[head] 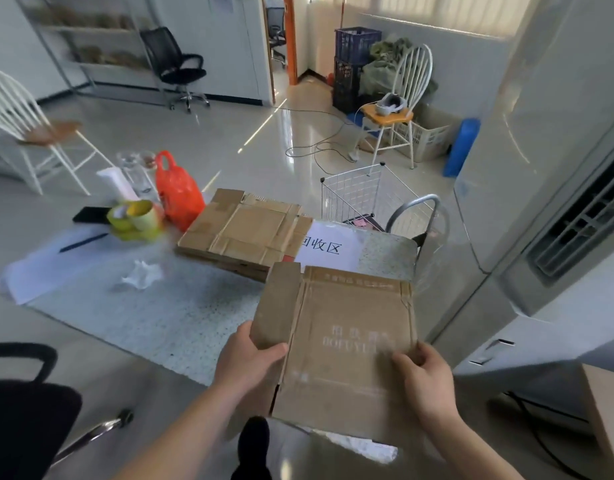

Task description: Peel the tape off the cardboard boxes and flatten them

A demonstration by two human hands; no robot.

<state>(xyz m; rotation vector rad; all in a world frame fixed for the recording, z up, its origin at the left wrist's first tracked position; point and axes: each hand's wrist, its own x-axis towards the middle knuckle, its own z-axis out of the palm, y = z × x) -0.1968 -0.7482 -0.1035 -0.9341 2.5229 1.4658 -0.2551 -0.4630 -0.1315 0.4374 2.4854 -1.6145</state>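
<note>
Two hands hold one flattened cardboard box (336,341) above the near edge of the surface (160,317): left hand (245,358) grips its left flap, right hand (425,379) its right edge. Beyond them lies the stack of flattened boxes (243,230). Judged step: stacking; next, carry it forward onto that stack.

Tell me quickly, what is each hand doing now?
Left hand: grips the left flap of the cardboard box.
Right hand: grips the box's right edge.
</note>
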